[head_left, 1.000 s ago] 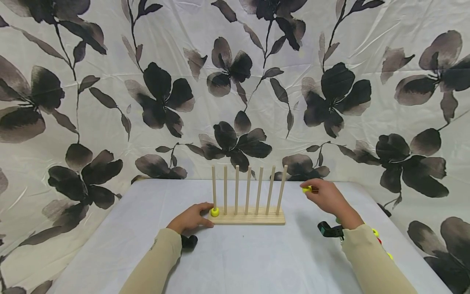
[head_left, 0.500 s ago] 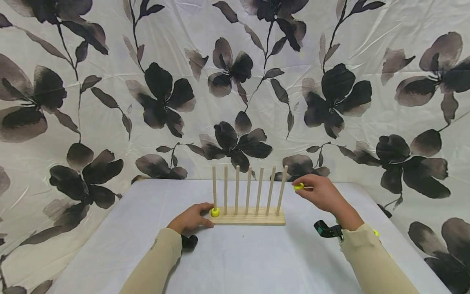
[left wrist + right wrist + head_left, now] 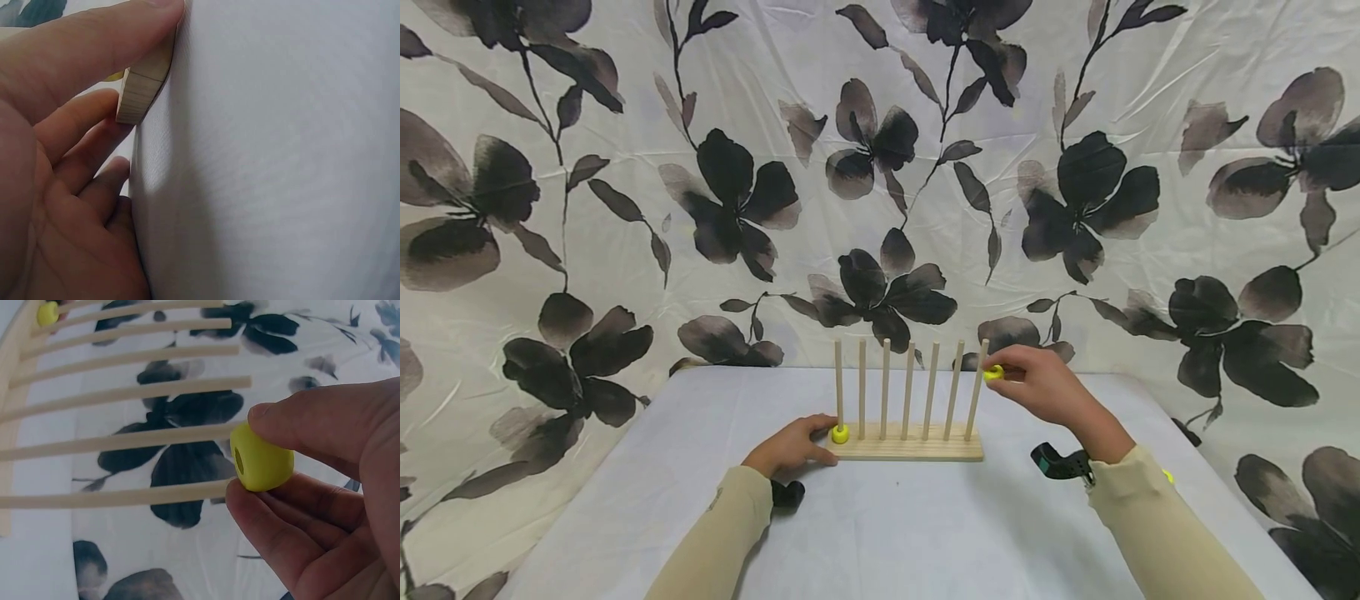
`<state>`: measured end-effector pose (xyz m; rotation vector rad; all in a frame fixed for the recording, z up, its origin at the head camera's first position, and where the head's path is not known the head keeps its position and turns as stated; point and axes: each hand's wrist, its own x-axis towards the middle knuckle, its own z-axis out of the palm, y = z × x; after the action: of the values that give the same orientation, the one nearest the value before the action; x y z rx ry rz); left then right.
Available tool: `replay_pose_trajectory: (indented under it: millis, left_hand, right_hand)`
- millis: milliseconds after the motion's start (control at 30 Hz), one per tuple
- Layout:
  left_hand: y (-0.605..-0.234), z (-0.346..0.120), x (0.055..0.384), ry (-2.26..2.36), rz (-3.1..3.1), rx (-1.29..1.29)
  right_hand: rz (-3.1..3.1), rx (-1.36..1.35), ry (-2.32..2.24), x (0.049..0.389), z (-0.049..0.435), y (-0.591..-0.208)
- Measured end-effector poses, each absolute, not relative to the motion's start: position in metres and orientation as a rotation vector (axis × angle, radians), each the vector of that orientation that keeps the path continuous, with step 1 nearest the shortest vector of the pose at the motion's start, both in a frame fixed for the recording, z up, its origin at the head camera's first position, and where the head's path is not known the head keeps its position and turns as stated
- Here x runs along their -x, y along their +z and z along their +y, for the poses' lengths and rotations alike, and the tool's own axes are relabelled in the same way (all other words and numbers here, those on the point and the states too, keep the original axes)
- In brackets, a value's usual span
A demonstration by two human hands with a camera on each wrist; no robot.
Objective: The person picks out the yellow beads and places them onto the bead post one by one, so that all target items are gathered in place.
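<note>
A wooden peg rack (image 3: 904,452) with several upright pegs stands on the white table. One yellow bead (image 3: 840,434) sits at the foot of its leftmost peg. My left hand (image 3: 790,446) holds the left end of the base, thumb along the front and fingers behind, as the left wrist view shows on the base's end (image 3: 140,94). Between thumb and fingertips my right hand (image 3: 1041,382) pinches another yellow bead (image 3: 265,456), its hole facing the pegs. That bead is beside the top of the rightmost peg (image 3: 976,392), not on it.
Part of a yellow piece (image 3: 1168,476) shows past my right sleeve (image 3: 1157,508), which hides whatever else lies there. A floral cloth (image 3: 880,167) hangs behind the table (image 3: 880,533). Both wrists carry black devices.
My right hand has moved left with the yellow bead, from right of the rack up to the rightmost peg's top. The left hand and the rack have stayed in place.
</note>
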<state>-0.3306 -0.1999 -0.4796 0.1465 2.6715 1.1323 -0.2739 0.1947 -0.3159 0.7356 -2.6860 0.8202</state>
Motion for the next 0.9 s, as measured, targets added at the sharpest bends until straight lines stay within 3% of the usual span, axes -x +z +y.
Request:
replay_pose_trajectory:
  millis: [900]
  left_hand:
    - [-0.479, -0.201, 0.33, 1.111, 2.687, -0.15]
  right_hand:
    - [-2.576, -0.962, 0.872, 0.28, 0.152, -0.286]
